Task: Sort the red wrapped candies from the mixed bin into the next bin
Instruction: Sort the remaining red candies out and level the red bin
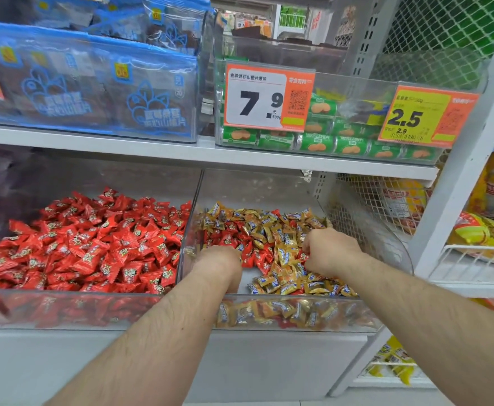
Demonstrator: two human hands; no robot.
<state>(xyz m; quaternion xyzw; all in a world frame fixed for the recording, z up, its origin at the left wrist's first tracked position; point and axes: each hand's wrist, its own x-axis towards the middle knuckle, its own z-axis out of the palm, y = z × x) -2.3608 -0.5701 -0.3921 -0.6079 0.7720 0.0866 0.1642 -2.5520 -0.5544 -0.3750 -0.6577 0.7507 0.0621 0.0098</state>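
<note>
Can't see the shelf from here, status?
Both hands, left and right, down in mixed bin, fingers hidden. Red candies remain among gold. Nothing blocking.

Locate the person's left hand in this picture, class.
In the head view, the left hand is inside the mixed bin, at its left edge beside the clear divider, among red candies.

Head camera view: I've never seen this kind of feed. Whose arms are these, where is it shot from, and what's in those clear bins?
There is no machine: a person wears a camera on the head, looking down at their own bare arms. Both hands are in the mixed bin, which holds gold candies and red candies. The left hand and right hand are curled down among the wrappers; what they grip cannot be seen. The next bin, to the left, holds only red ones. Price tags hang above.
</note>
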